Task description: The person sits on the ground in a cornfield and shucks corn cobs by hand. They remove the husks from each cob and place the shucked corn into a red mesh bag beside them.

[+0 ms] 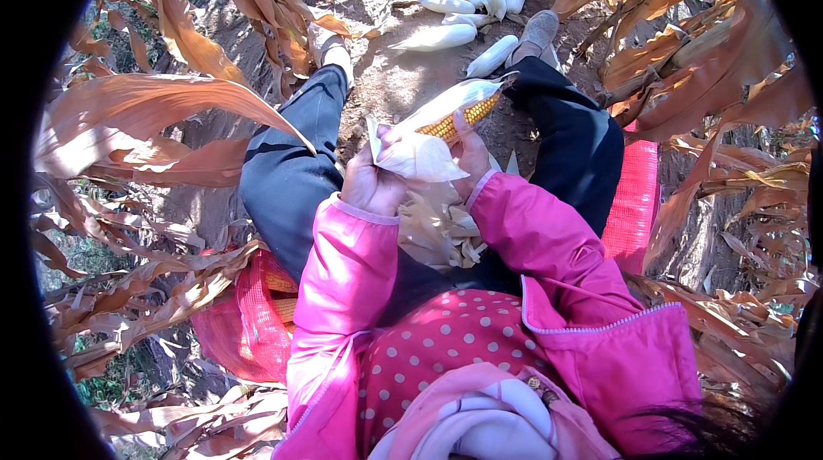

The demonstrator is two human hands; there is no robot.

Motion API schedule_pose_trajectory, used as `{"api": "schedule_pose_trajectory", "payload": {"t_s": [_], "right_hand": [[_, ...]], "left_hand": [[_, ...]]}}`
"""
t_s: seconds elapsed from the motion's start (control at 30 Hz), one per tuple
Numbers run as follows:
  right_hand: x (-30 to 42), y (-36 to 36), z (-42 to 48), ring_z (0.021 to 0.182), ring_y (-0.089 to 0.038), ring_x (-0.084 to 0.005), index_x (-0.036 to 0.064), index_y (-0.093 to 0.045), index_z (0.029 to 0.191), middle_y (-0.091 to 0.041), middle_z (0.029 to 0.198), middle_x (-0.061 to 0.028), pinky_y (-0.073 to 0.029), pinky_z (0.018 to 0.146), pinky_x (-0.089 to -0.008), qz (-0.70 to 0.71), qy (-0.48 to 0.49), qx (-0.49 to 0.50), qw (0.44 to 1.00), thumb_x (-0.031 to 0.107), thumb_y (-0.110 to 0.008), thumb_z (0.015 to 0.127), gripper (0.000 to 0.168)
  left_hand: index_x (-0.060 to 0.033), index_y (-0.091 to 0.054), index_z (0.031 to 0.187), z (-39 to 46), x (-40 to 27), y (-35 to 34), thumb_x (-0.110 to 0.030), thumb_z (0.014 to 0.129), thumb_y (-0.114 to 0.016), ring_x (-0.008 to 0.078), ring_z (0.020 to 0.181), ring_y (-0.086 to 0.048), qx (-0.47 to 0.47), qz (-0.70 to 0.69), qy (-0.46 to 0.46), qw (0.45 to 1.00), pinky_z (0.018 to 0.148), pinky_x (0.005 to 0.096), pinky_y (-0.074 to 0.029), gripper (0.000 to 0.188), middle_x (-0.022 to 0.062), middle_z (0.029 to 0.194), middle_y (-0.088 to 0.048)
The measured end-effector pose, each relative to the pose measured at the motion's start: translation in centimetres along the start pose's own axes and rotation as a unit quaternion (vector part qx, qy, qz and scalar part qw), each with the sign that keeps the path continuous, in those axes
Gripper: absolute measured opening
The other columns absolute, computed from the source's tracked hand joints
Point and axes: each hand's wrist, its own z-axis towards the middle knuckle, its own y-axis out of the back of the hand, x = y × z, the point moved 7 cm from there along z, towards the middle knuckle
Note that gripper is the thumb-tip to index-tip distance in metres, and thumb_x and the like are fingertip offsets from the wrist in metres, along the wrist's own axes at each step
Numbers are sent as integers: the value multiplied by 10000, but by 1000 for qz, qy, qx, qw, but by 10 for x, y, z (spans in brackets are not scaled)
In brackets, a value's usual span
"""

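Between my hands is an ear of corn (460,119), partly opened, with yellow kernels bare along its right side. Pale dry husk (424,158) still wraps the other side and spreads out in loose flaps near my fingers. My left hand (373,180) grips the husk-covered base end. My right hand (472,154) holds the ear from the right, a finger resting against the kernels. The ear's tip points up and to the right. Below my hands, loose husks (440,228) lie in a pile between my legs.
Several unopened ears in white husk (443,37) lie on the soil beyond my hands, between my feet. A red mesh sack (247,325) with yellow ears inside is at my left; more red mesh (633,196) lies at my right. Dry corn leaves (154,113) lean in from both sides.
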Motion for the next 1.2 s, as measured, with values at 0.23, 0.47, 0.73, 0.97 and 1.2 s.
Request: {"api": "schedule_pose_trajectory", "payload": {"t_s": [0.23, 0.47, 0.73, 0.97, 1.2], "right_hand": [[86, 19, 28, 1036, -529, -265, 70, -435, 1207, -532, 1118, -96, -432, 916, -421, 74, 158, -124, 977, 414, -541, 879, 487], [91, -16, 12, 822, -580, -128, 27, -461, 1122, -571, 947, -45, -485, 741, -252, -251, 225, -35, 941, 166, -682, 791, 422], [44, -81, -25, 974, -537, -140, -13, -424, 1195, -556, 1068, -73, -433, 860, -283, -430, 120, 190, 874, 182, -725, 725, 591], [34, -81, -29, 1022, -522, -145, -11, -419, 1242, -549, 1109, -78, -421, 884, -285, -444, 130, 206, 862, 193, -695, 727, 619], [48, -19, 5, 1038, -547, -210, -17, -459, 1161, -571, 1088, -101, -425, 906, -348, -245, 46, 74, 966, 90, -570, 788, 403]], "left_hand": [[-44, -483, 969, -65, -28, 2, -184, 865, -542, 144, 590, -495, 20, 311, -67, 948, 578, 310, -475, 184, 85, 797, -512], [8, -370, 1329, -48, -57, -85, -399, 887, -549, 201, 1125, -473, -29, 637, -310, 705, 924, 335, -388, 627, 122, 1266, -478], [16, -523, 1131, 17, -8, -91, -323, 921, -536, 94, 896, -539, 89, 523, -196, 825, 801, 241, -433, 399, 36, 983, -585], [-34, -581, 989, 24, -26, -56, -174, 933, -500, 114, 768, -575, -16, 327, -283, 902, 706, 259, -468, 171, 8, 837, -599], [-86, -443, 886, 29, -57, -26, -169, 934, -428, 114, 515, -328, -11, 212, -202, 956, 490, 250, -299, 97, 0, 676, -387]]}}
